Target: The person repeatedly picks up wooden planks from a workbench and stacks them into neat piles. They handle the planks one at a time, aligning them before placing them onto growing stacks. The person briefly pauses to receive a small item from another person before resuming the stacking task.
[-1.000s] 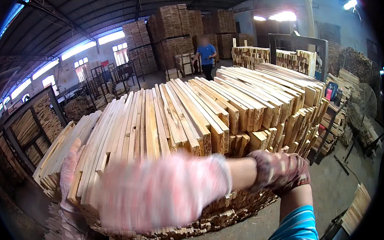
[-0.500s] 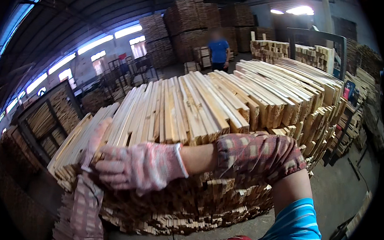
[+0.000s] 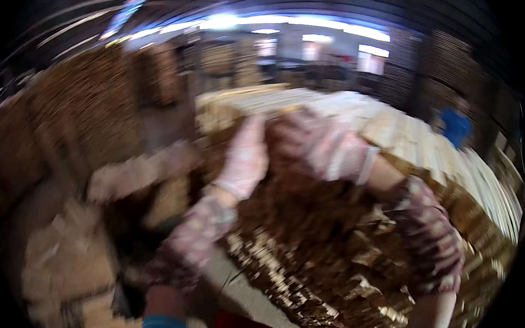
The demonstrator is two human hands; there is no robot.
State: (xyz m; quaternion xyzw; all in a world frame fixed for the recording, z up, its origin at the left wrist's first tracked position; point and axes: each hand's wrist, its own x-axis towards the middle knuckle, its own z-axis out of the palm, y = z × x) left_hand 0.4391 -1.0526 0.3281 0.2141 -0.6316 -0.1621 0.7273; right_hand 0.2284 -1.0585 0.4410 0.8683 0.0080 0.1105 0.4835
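Note:
The picture is smeared by motion. My left hand (image 3: pixel 247 156), in a pale pinkish knit glove, is raised at the near left corner of a large stack of wooden strips (image 3: pixel 408 134). Just to its right, my right hand (image 3: pixel 327 145), gloved alike, reaches leftward along the near side of the stack, by the strip ends. The fingers of both hands are too blurred to show whether they grip a strip. Checked sleeve covers (image 3: pixel 192 240) wrap both forearms. Below the hands, the stack's layered strip ends (image 3: pixel 314 215) show brown and in shadow.
More wood is piled at the left, with tall stacks (image 3: pixel 79 109) behind and a lower pile (image 3: pixel 69 254) nearer. Grey floor (image 3: pixel 221 281) shows between that pile and the main stack. A person in a blue top (image 3: pixel 454 127) stands beyond the stack at right.
My view has swung left, so the stack and the person now sit farther right. My hands, which were together at the stack's left end, are now slightly apart.

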